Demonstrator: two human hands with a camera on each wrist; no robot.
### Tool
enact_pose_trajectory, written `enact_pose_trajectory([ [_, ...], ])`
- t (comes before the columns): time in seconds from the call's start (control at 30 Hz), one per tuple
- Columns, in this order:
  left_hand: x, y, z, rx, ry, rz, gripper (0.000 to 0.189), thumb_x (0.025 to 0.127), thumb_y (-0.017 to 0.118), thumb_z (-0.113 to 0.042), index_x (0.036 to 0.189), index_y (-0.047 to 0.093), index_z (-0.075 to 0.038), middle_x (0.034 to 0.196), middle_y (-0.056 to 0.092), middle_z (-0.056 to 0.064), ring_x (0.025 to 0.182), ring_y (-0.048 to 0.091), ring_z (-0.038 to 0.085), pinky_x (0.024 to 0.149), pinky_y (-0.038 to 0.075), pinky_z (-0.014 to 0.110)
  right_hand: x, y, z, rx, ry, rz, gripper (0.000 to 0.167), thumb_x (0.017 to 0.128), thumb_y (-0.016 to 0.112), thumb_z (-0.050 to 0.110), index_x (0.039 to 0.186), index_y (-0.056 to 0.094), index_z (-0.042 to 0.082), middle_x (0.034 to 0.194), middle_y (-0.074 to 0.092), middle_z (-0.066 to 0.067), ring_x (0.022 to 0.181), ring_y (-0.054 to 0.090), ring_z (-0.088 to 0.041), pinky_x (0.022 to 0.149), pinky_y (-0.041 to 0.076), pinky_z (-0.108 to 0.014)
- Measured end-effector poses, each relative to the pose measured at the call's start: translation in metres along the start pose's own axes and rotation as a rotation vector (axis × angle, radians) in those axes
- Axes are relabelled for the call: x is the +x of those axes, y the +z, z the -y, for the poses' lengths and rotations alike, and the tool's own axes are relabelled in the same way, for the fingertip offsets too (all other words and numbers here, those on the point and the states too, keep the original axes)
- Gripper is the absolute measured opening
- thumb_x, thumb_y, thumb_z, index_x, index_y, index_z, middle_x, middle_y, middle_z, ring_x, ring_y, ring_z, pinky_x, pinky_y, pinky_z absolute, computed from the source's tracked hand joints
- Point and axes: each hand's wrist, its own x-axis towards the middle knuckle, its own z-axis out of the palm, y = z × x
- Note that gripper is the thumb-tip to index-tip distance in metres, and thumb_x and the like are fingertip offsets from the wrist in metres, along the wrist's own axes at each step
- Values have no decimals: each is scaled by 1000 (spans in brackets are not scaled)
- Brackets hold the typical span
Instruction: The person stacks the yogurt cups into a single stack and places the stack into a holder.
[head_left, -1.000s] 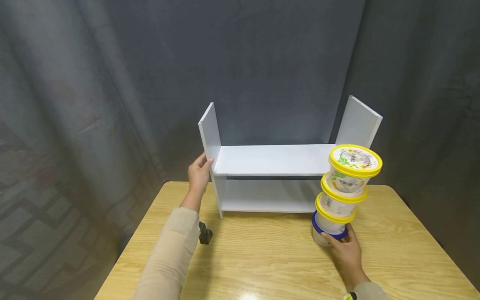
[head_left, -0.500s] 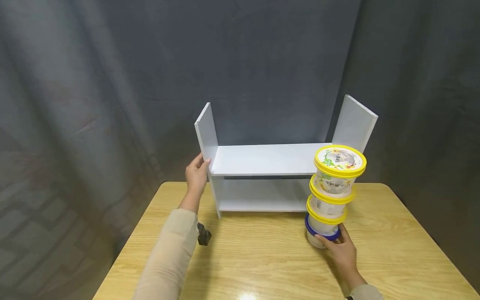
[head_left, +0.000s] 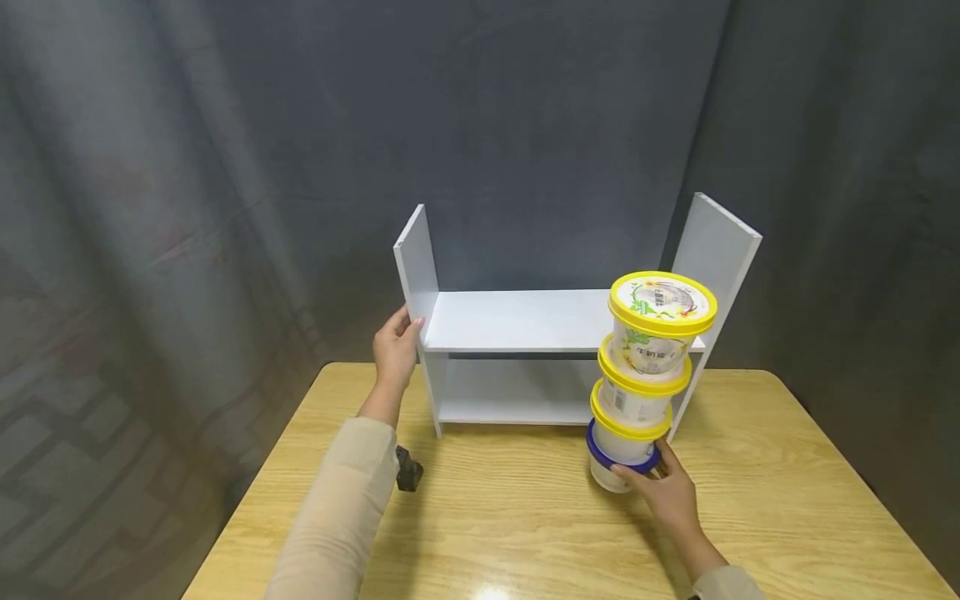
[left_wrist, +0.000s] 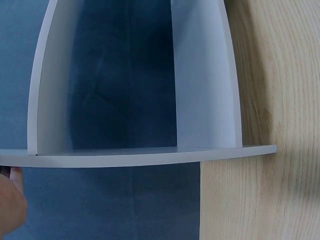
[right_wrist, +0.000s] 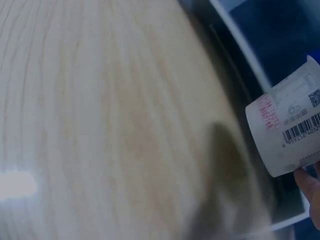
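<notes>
My left hand (head_left: 394, 348) grips the left side panel of a white two-tier shelf (head_left: 525, 321), thumb at its front edge. In the left wrist view only part of that hand (left_wrist: 11, 202) shows beside the panel. My right hand (head_left: 671, 493) holds the blue-lidded paper tub (head_left: 609, 477) at the bottom of a leaning stack, thumb and fingers around it near the lid. Three yellow-lidded tubs (head_left: 651, 354) stand on top of it. The stack is off the table, before the shelf's right end. In the right wrist view, the bottom tub (right_wrist: 287, 120) shows a barcode, with fingertips (right_wrist: 307, 185) at its side.
The wooden table (head_left: 510, 517) extends in front of the shelf and to both sides. A small black object (head_left: 408, 469) lies by the left forearm, partly hidden by the sleeve. Grey curtains (head_left: 555, 142) hang behind and at both sides.
My right hand has carried the tub stack leftward, and lately slightly upward, along the front of the shelf's right end. The left hand has kept its grip on the side panel.
</notes>
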Motion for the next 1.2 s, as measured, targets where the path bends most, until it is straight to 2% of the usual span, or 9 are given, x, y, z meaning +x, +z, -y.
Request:
enact_pose_trajectory([
  [0.2,-2,2,1,-3,1,-7,38,84,56,-17,121,51,-9,117,53,11,104,51,21,84,43,30,-6,-4,33,-34,-40,52,94,71,71,28,138,9,5,135,23,-26,119,26,-41,92,34,-43],
  [0.53,-3,5,2,1,-14,-8,39,84,57,-18,122,50,-10,116,53,10,102,52,22,83,44,31,-4,-9,64,-111,-64,116,90,72,69,31,139,12,8,133,27,-26,117,29,-42,91,33,-48],
  [0.77,-1,3,4,5,-4,-17,39,84,56,-19,121,50,-10,116,53,9,103,51,20,83,44,31,-2,-8,84,-74,-135,137,89,72,69,32,138,15,6,131,31,-24,115,33,-41,88,36,-49],
  [0.9,-1,2,4,13,-2,-22,38,84,57,-18,121,51,-10,115,54,10,102,52,20,83,44,31,-1,-9,95,-88,-179,145,87,73,68,32,138,16,6,129,33,-24,113,35,-41,86,37,-49],
  [1.2,-3,7,1,2,-13,-19,38,83,57,-17,120,52,-11,115,55,9,101,53,21,81,45,31,4,-16,125,-93,-207,173,88,74,67,33,139,12,9,133,28,-23,118,28,-42,87,34,-53],
])
